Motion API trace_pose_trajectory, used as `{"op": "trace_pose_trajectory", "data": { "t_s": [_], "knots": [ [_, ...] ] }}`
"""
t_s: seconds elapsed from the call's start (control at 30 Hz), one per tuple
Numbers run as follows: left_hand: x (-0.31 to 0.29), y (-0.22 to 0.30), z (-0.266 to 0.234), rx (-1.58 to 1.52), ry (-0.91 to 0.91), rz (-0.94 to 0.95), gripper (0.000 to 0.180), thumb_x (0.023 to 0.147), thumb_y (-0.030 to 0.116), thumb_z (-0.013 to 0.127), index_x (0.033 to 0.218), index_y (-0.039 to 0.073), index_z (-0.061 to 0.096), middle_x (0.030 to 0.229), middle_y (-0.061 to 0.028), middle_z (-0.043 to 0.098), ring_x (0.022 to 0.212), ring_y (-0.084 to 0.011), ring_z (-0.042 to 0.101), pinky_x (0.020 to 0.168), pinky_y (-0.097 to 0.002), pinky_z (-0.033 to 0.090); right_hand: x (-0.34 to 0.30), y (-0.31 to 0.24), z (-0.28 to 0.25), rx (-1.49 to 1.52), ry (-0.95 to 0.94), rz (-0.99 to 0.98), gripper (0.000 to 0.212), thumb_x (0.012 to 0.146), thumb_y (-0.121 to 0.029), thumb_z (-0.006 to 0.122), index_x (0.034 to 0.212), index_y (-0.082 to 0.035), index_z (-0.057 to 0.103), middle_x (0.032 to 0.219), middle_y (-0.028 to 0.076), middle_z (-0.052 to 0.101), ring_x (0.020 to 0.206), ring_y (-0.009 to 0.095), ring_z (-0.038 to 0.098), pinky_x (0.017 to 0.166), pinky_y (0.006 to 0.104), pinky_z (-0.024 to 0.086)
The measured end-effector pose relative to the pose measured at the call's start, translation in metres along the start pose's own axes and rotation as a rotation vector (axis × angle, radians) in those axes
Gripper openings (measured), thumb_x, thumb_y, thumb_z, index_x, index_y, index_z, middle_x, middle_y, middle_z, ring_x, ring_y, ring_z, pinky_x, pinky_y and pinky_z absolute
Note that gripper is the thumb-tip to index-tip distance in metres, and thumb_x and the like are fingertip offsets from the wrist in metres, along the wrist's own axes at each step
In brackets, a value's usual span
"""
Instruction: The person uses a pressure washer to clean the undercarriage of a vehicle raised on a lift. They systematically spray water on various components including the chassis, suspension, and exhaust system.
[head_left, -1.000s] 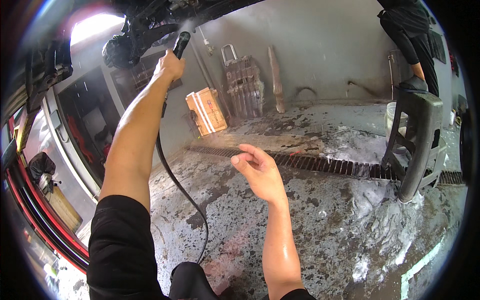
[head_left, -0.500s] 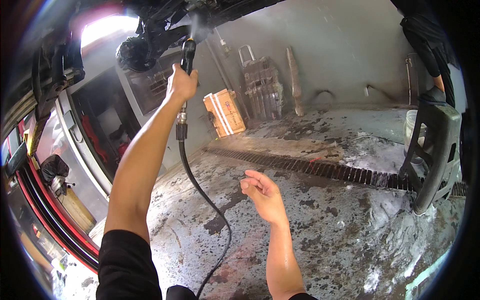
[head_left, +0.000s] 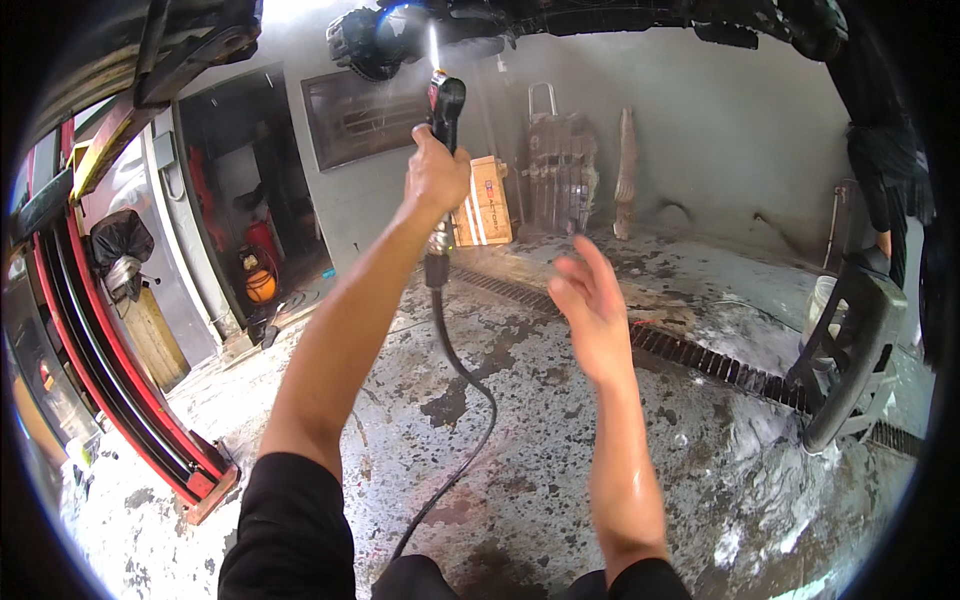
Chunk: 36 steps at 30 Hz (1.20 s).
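Raised in front of me, my left hand [head_left: 436, 178] is wrapped around a black pressure washer gun [head_left: 448, 108], whose nozzle points up. A bright jet of water [head_left: 434, 48] shoots from it toward the dark underside of a lifted vehicle [head_left: 600, 22]. From the gun's lower end, below a metal coupling, a black hose [head_left: 447, 345] curves down to the floor near my legs. My right hand [head_left: 598, 318] hovers over the floor with nothing in it, wet along the forearm, its fingers stretched and slightly curled.
At the left stands a red lift post [head_left: 120, 370]. A dark chair [head_left: 860, 345] stands at the right, with a person in dark clothing [head_left: 885, 190] behind it. A drain grate [head_left: 720, 368] crosses the wet, foamy floor. An orange-brown box [head_left: 492, 200] is by the back wall.
My view has turned left and lower. The gun stays raised and spraying in my left hand. My right hand has lifted, and its fingers have straightened somewhat.
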<state>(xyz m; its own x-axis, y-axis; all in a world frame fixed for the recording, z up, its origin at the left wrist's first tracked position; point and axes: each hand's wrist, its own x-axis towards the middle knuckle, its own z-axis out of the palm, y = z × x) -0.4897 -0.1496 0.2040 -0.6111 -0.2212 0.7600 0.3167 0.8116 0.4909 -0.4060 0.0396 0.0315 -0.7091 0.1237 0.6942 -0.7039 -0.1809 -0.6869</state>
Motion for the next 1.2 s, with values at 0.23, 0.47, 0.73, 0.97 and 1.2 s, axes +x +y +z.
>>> {"op": "trace_pose_trajectory", "data": {
  "t_s": [0.23,0.47,0.73,0.97,1.2],
  "knots": [
    [-0.089,-0.037,-0.066,-0.283,-0.084,0.176,0.068,0.088,0.018,0.061,0.136,-0.005,0.020,0.103,-0.0354,0.064,0.098,-0.0527,0.063,0.087,-0.0535,0.050,0.063,-0.079,0.155,-0.048,-0.173,0.055,0.073,0.086,-0.031,0.072,0.142,0.003,0.040,0.116,0.019,0.063,0.108,0.022,0.060,0.095,0.0327,0.047],
    [-0.090,-0.050,-0.147,-0.360,-0.246,0.165,0.083,0.085,0.019,0.066,0.144,-0.007,0.013,0.110,-0.0281,0.066,0.099,-0.0461,0.065,0.083,-0.0486,0.052,0.102,-0.113,0.232,-0.421,-0.194,-0.032,0.056,0.076,-0.027,0.069,0.118,0.006,0.054,0.105,0.024,0.067,0.103,0.036,0.067,0.089,0.0399,0.051],
    [-0.016,-0.097,-0.269,0.299,-0.188,0.591,0.076,0.084,0.032,0.072,0.147,0.003,0.040,0.143,-0.0226,0.050,0.135,-0.0349,0.046,0.114,-0.0423,0.036,0.096,-0.186,0.230,-0.991,-0.118,-0.232,0.043,0.075,-0.028,0.069,0.108,0.000,0.066,0.097,0.023,0.071,0.096,0.037,0.070,0.086,0.0423,0.054],
    [0.163,-0.123,-0.425,0.730,0.480,0.405,0.100,0.080,0.038,0.073,0.159,0.022,0.013,0.165,-0.0113,0.015,0.150,-0.0420,0.014,0.115,-0.0617,0.027,0.093,-0.240,0.227,-1.218,-0.166,-0.257,0.051,0.079,-0.044,0.076,0.109,-0.004,0.066,0.097,0.021,0.070,0.093,0.034,0.069,0.084,0.0409,0.053],
    [0.191,-0.116,-0.408,0.687,0.262,0.195,0.101,0.081,0.030,0.068,0.160,0.025,0.005,0.167,-0.0057,0.005,0.152,-0.0380,0.004,0.117,-0.0624,0.024,0.078,-0.286,0.246,-1.535,-0.329,-0.521,0.036,0.087,-0.040,0.065,0.099,-0.006,0.072,0.092,0.021,0.069,0.089,0.036,0.068,0.081,0.0425,0.054]
  ]
}}
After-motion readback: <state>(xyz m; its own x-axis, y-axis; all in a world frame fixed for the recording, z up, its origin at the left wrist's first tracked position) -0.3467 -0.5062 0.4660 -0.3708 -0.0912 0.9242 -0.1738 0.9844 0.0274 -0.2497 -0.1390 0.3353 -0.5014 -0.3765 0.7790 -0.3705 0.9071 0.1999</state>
